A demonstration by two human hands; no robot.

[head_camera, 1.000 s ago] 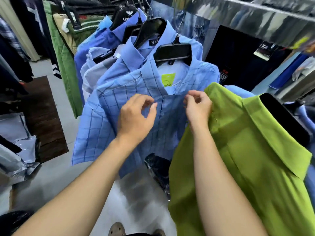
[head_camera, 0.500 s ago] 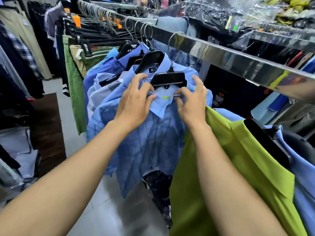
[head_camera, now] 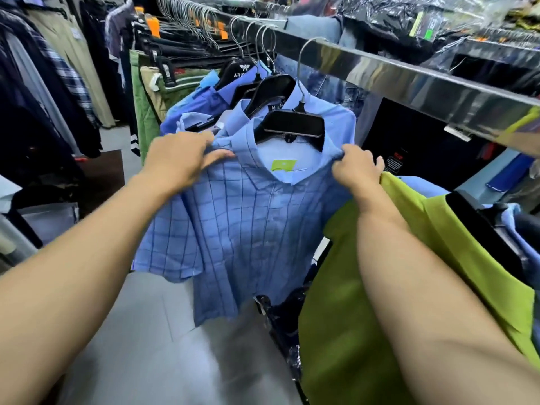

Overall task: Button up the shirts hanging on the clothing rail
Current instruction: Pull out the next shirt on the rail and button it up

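The blue checked shirt (head_camera: 248, 223) hangs on a black hanger (head_camera: 292, 127) from the steel rail (head_camera: 409, 83), mid-frame. The left hand (head_camera: 178, 162) pinches its shoulder at nine o'clock; the right hand (head_camera: 355, 171) grips the other shoulder at three o'clock, beside a green shirt (head_camera: 350, 317).

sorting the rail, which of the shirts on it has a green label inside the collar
The light blue checked shirt on the black plastic hanger, held at both shoulders. Its green label shows below the hanger; the lime green shirt beside it shows none.
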